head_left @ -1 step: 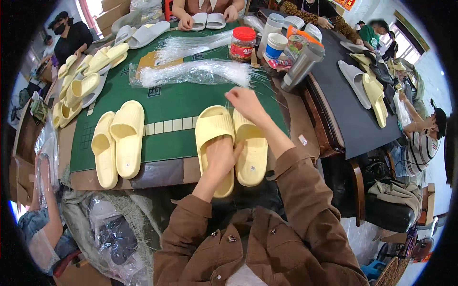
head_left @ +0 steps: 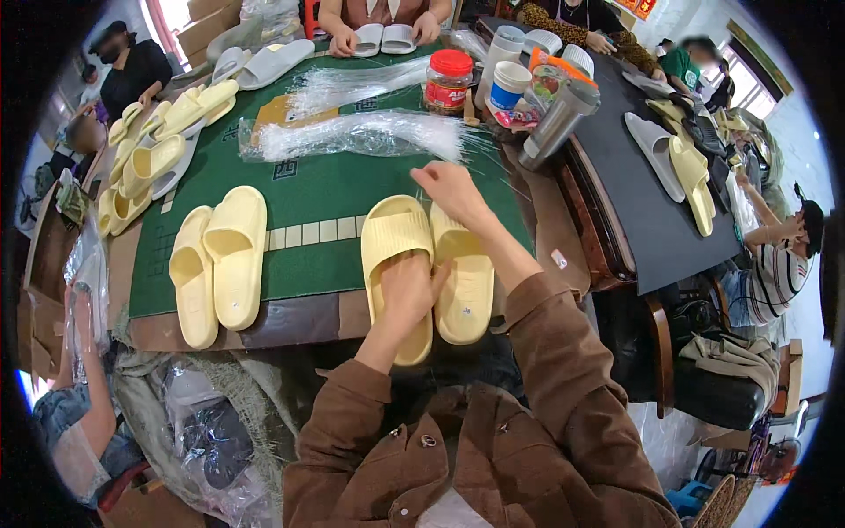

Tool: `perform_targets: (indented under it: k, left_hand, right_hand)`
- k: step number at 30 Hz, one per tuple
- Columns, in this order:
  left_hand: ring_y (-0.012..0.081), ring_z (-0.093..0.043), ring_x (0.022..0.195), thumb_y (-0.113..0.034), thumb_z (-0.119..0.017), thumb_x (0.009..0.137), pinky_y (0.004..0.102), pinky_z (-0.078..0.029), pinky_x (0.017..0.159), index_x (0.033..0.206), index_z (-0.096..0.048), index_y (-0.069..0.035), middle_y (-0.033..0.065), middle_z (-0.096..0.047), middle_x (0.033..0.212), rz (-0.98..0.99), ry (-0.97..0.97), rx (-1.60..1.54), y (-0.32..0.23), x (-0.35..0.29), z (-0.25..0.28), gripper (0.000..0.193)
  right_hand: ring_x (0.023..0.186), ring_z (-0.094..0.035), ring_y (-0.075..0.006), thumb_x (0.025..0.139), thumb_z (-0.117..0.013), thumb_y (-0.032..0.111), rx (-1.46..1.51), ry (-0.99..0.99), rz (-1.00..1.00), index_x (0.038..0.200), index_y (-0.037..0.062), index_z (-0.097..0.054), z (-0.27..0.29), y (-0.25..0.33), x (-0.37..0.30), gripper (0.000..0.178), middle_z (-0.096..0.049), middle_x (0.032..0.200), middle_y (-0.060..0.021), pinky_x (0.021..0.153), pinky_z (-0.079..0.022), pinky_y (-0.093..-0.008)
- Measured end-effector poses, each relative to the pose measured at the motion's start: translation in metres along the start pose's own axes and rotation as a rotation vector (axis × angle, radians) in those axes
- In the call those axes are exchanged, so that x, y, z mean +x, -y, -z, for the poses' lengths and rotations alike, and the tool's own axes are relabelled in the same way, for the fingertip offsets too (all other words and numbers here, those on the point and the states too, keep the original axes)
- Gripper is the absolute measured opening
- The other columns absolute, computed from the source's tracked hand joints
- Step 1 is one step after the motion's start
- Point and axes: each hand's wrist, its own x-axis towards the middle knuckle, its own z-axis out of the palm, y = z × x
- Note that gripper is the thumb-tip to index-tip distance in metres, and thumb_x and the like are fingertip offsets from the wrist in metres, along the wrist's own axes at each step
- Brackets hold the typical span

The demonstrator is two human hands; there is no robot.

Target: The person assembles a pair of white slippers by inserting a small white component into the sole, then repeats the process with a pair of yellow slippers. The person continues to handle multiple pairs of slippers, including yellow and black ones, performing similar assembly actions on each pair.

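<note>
A pair of pale yellow slippers stands side by side at the table's near edge. My left hand (head_left: 407,286) reaches under the strap of the left slipper (head_left: 396,224), its thumb over the inner edge against the right slipper (head_left: 465,299). The fingers under the strap are partly hidden. Just beyond the right slipper's toe, my right hand (head_left: 453,189) has its fingers pinched together; anything between them is too thin to make out. Another yellow pair (head_left: 236,255) rests to the left. Farther back lies a bundle of thin clear plastic strands (head_left: 370,135) in clear wrap.
On the green mat (head_left: 308,202), a red-lidded jar (head_left: 449,81), a paper cup (head_left: 508,85) and a steel flask (head_left: 561,121) stand at the back right. More yellow slippers (head_left: 150,167) line the left edge. A co-worker's hands (head_left: 385,37) hold grey slippers across the table.
My right hand has shifted very slightly to the left. My left hand and the slippers stay put. A person's head has come into view at the far left.
</note>
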Motion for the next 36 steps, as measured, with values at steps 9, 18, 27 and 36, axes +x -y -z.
perform_targets:
  k: [9,18,27,36]
  left_hand:
    - [0.0405,-0.061,0.082,-0.044,-0.058,0.089,0.0481,-0.048,0.072,0.091,-0.059,0.009,0.0279,-0.062,0.088,0.043,0.067,-0.022,0.002,0.0,0.004,0.053]
    - [0.0344,-0.061,0.07,-0.03,-0.063,0.087,0.0423,-0.05,0.066,0.082,-0.062,0.003,0.0172,-0.062,0.076,-0.28,-0.353,0.113,-0.021,-0.022,0.036,0.033]
    - [0.028,-0.064,0.072,-0.017,-0.054,0.089,0.0367,-0.05,0.067,0.092,-0.063,0.002,0.0164,-0.065,0.082,-0.06,-0.197,-0.289,0.026,0.074,0.077,0.02]
    - [0.017,-0.063,0.077,-0.009,-0.049,0.09,0.0313,-0.051,0.069,0.103,-0.059,0.003,0.0095,-0.067,0.091,0.004,0.123,-0.544,0.053,0.115,0.007,0.02]
  right_hand:
    - [0.079,-0.065,-0.0344,0.082,-0.065,0.042,-0.034,0.07,0.016,0.082,0.0033,-0.067,-0.008,0.01,-0.012,0.039,-0.068,0.082,-0.0187,0.071,-0.05,-0.0411]
    - [0.08,-0.064,-0.0381,0.08,-0.068,0.025,0.001,-0.046,-0.019,0.08,0.0026,-0.066,-0.013,-0.002,-0.013,0.022,-0.066,0.085,-0.0201,0.074,-0.051,-0.0459]
    - [0.077,-0.059,-0.0389,0.084,-0.065,0.014,0.069,-0.166,0.133,0.081,-0.0009,-0.056,-0.022,-0.013,-0.007,0.017,-0.058,0.08,-0.0202,0.069,-0.047,-0.046]
    - [0.057,-0.057,-0.0158,0.091,-0.057,0.013,0.365,-0.247,0.073,0.083,-0.0014,-0.055,-0.024,-0.02,-0.015,0.017,-0.06,0.069,-0.0102,0.054,-0.046,-0.0304]
